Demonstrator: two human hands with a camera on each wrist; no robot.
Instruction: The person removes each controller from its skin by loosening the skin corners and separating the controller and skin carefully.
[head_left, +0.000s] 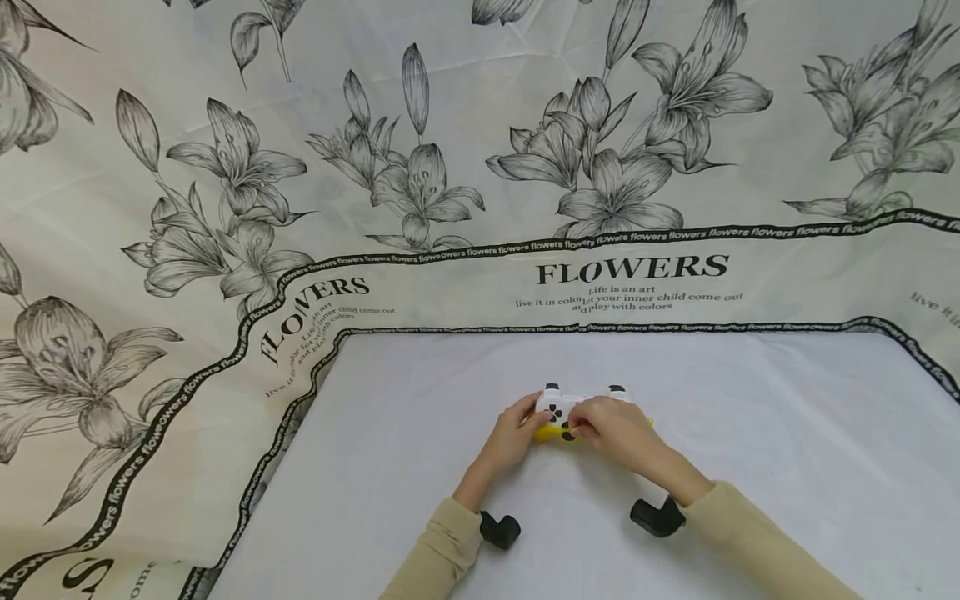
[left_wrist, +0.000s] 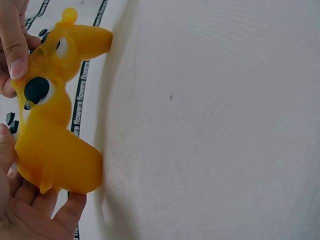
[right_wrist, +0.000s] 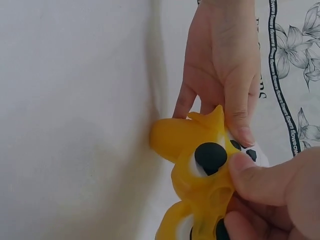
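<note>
A white game controller (head_left: 566, 401) with black buttons sits low over the table, its lower side wrapped in a yellow silicone cover (left_wrist: 62, 155). The cover has big black-and-white eyes, which surround the black thumbsticks (right_wrist: 210, 158). My left hand (head_left: 512, 432) grips the controller's left end, thumb on the face near the directional buttons and fingers around the outer side. With thumb and fingers, my right hand (head_left: 617, 427) pinches the cover's edge at the middle, between the two sticks. In the head view this hand hides much of the controller's right half.
White cloth covers the table (head_left: 375, 467). Behind and to the left hangs a curtain (head_left: 450, 292) printed with flowers and lettering. Black wrist mounts (head_left: 501, 530) stick out below both sleeves.
</note>
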